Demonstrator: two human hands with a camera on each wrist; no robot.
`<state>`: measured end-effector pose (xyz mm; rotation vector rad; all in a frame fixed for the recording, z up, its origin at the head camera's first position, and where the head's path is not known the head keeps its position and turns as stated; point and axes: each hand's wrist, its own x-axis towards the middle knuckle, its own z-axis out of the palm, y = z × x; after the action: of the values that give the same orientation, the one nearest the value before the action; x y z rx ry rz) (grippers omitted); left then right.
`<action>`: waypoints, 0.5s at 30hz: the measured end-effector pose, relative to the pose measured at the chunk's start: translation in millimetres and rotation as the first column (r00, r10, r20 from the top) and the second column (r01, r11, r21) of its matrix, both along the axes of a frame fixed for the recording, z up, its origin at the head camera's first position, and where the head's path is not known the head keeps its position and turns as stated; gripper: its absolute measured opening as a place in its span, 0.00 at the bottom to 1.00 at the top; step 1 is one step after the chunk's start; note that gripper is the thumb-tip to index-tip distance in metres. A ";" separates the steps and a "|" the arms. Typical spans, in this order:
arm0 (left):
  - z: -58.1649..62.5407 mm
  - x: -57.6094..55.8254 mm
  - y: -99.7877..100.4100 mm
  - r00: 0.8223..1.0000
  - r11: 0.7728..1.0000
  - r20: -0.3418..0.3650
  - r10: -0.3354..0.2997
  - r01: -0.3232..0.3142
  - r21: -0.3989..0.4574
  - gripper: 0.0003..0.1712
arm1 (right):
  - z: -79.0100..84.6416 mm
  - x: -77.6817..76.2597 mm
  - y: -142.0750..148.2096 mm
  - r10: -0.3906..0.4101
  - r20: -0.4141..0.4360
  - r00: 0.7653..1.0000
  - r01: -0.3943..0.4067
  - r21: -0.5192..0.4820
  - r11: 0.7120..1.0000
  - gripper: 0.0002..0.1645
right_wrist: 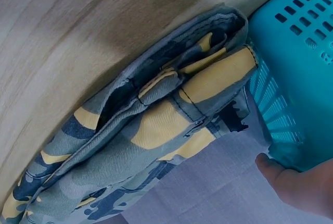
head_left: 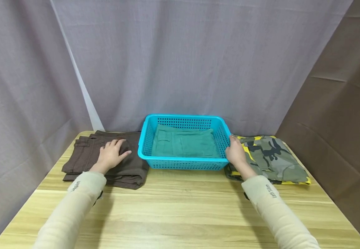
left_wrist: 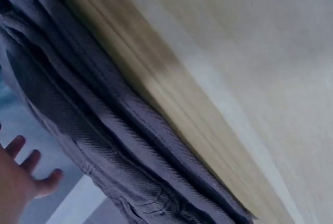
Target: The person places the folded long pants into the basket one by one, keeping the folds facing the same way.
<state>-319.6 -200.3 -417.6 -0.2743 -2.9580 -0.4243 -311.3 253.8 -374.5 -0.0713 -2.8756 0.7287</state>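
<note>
A blue plastic basket (head_left: 183,164) with perforated walls stands at the back middle of the table. Inside it lies a folded green garment (head_left: 184,143), flat on the bottom. My right hand (head_left: 236,152) grips the basket's right rim, thumb on the outer side in the right wrist view. Over the folded dark brown trousers (head_left: 80,157), left of the basket, is my left hand (head_left: 110,155), fingers spread and holding nothing. In the left wrist view its fingers (left_wrist: 32,160) are apart from the layered brown cloth (left_wrist: 114,120).
Folded camouflage trousers (head_left: 273,155) in grey, black and yellow lie right of the basket, beneath my right wrist. A wooden table (head_left: 180,211) carries everything. Grey curtains (head_left: 180,62) hang behind, and a brown cloth wall (head_left: 338,114) borders the right side.
</note>
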 end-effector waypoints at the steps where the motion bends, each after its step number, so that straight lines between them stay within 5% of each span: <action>1: 0.4 0.1 -0.4 0.999 1.000 0.052 -0.003 0.003 0.002 0.41 | 0.1 0.2 0.5 -0.003 0.003 1.000 0.003 -0.004 1.000 0.34; 3: 1.0 1.4 -1.6 0.984 1.000 0.179 -0.007 0.004 0.016 0.46 | 0.8 0.9 0.5 -0.008 0.009 1.000 0.008 -0.016 1.000 0.34; 7: 0.6 5.1 -3.0 0.916 1.000 0.401 0.006 -0.003 -0.007 0.56 | 1.0 1.8 1.4 -0.013 0.007 1.000 0.013 -0.029 1.000 0.34; 10: 1.4 8.1 -2.6 0.888 0.999 0.459 0.025 -0.006 -0.042 0.59 | 1.3 1.7 1.2 -0.014 -0.005 1.000 0.014 -0.034 0.999 0.34; 15: 5.2 11.9 -0.3 0.878 0.997 0.476 0.053 -0.021 -0.073 0.60 | -0.1 2.0 0.7 -0.027 -0.003 1.000 0.027 -0.049 0.998 0.34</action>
<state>-307.7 -200.6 -412.4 -0.1311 -3.4615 -0.4459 -309.3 254.5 -374.7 -0.1148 -2.8478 0.7931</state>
